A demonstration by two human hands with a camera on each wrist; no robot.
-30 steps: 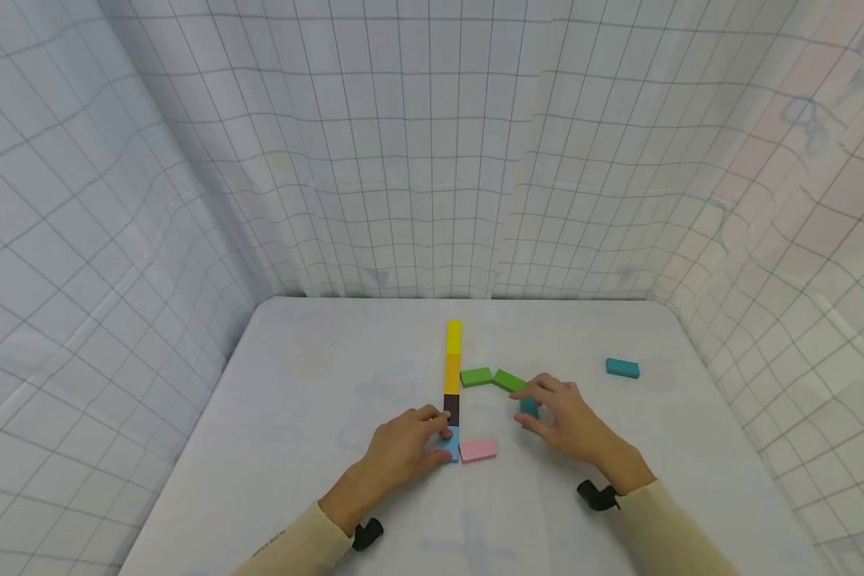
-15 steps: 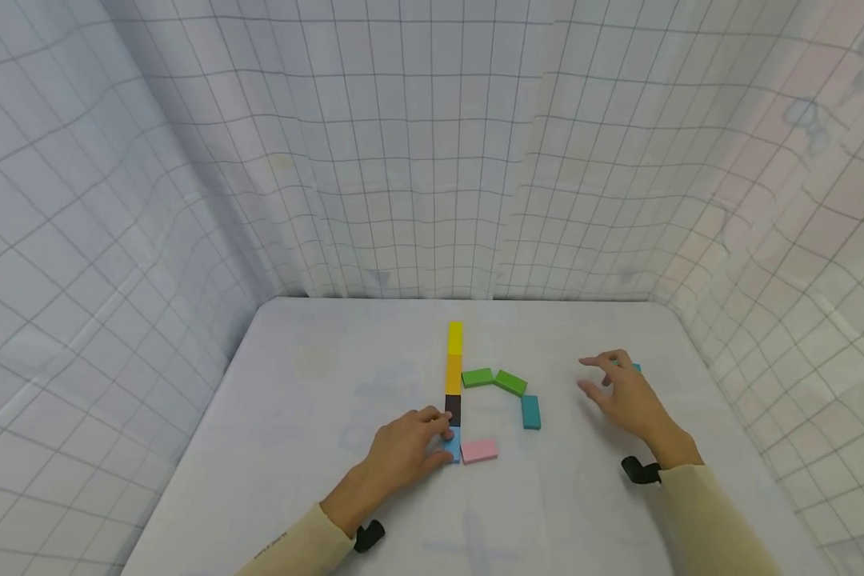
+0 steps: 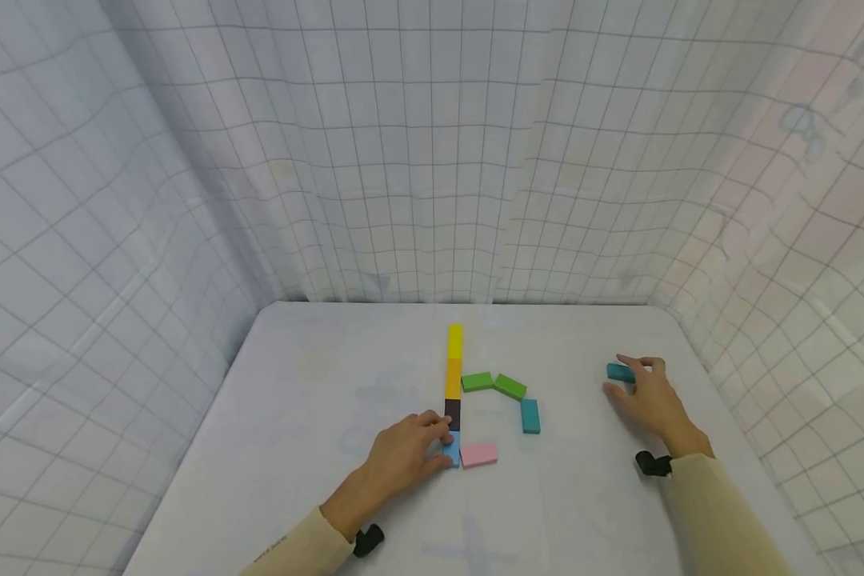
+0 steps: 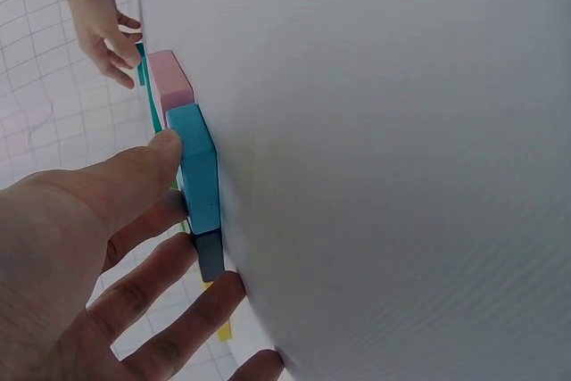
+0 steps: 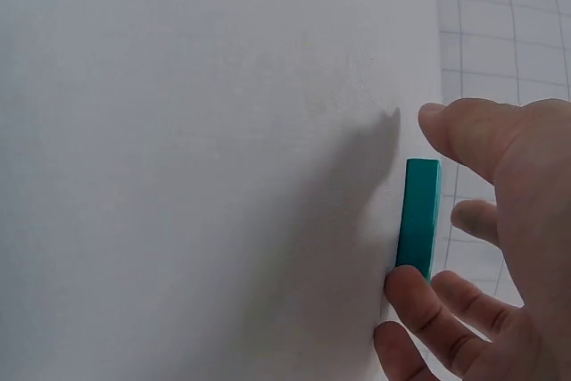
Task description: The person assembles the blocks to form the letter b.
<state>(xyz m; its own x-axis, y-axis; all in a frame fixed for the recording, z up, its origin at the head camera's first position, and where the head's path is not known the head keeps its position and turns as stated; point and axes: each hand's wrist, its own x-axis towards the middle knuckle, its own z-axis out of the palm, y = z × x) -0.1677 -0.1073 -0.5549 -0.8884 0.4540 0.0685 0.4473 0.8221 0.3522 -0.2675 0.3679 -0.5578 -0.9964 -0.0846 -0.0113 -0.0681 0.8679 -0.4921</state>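
Observation:
My left hand (image 3: 403, 454) rests at the lower end of a row of blocks, its thumb and index fingertip touching the light blue block (image 4: 198, 167). Its other fingertips lie by the dark block (image 3: 453, 414) and on the table. At the far right, my right hand (image 3: 651, 404) hovers around a loose teal block (image 5: 417, 216). A gap shows between its thumb and that block in the right wrist view, while one fingertip is at the block's lower end. The fingers partly cover the block in the head view.
Above the dark block lie an orange block (image 3: 454, 378) and a yellow block (image 3: 455, 340). Two green blocks (image 3: 478, 382) and another teal block (image 3: 530, 416) curve off to the right. A pink block (image 3: 479, 455) adjoins the light blue one. Gridded cloth (image 3: 432, 160) surrounds the white table (image 3: 317, 368).
My right hand has left the teal block by the green ones and moved right to the loose teal block. My left hand stays in place.

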